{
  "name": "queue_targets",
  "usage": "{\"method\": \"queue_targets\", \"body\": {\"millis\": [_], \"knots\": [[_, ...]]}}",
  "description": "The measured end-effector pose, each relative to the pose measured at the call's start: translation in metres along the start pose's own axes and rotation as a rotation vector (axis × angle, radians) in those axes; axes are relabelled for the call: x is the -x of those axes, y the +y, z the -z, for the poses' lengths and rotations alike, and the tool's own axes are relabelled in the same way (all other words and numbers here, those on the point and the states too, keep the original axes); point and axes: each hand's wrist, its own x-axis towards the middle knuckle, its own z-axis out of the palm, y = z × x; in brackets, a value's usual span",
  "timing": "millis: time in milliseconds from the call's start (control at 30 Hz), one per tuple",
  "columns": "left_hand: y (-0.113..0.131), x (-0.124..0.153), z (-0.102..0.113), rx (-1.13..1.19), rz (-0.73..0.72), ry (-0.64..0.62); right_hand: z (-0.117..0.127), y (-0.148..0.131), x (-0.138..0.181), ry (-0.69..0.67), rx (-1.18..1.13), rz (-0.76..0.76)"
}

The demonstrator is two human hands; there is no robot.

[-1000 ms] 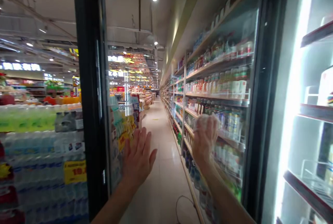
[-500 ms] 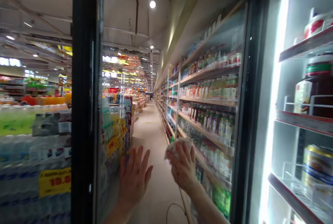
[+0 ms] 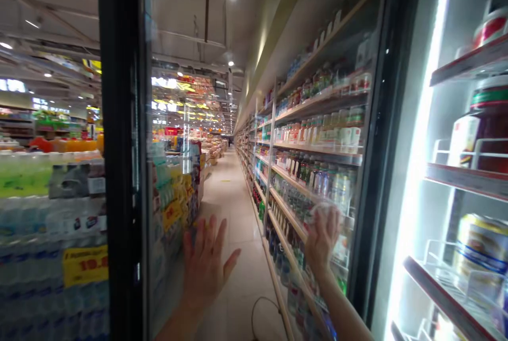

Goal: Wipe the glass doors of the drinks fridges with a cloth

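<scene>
An open glass fridge door [image 3: 254, 55] stands in front of me, its black frame [image 3: 119, 172] at the left. My left hand [image 3: 204, 267] lies flat against the glass with its fingers spread. My right hand [image 3: 323, 238] is closed on a crumpled white cloth [image 3: 317, 210] and presses it to the glass near the door's right edge. Through the glass I see a long shop aisle with drink shelves [image 3: 313, 145].
The lit fridge interior is at the right, with red-edged shelves [image 3: 460, 177], a dark bottle [image 3: 486, 124] and a large can [image 3: 482, 243]. Stacked packs of bottled water [image 3: 51, 214] with a yellow price sign [image 3: 85, 264] stand at the left. A cable [image 3: 260, 309] lies on the floor.
My right hand has moved with the cloth from the middle of the glass to its right edge. My left hand has stayed flat on the glass.
</scene>
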Motion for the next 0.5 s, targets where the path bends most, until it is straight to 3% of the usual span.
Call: {"method": "queue_targets", "body": {"millis": [67,100,167,233,300,400,433,500], "knots": [[0.001,0.001,0.000,-0.011,0.007,-0.003,0.000,-0.002,0.004,0.031,-0.004,-0.090],[0.002,0.001,0.000,-0.015,0.007,0.002,0.001,-0.010,0.010,-0.046,-0.036,-0.041],[0.001,0.002,0.001,-0.020,0.000,0.011,0.003,-0.028,0.023,-0.270,-0.124,0.189],[-0.001,0.002,0.002,-0.018,-0.022,0.014,0.003,-0.034,0.028,-0.359,-0.167,0.357],[-0.004,0.003,0.003,-0.012,-0.054,0.012,0.002,-0.023,0.019,-0.234,-0.127,0.283],[-0.006,0.009,0.003,-0.012,-0.072,0.017,-0.001,-0.001,0.000,0.050,-0.017,-0.072],[-0.006,0.011,0.003,-0.018,-0.065,0.013,-0.001,0.001,-0.003,0.056,-0.016,-0.098],[-0.006,0.015,0.005,-0.031,-0.062,0.007,-0.001,-0.004,-0.007,-0.100,-0.070,0.076]]}}
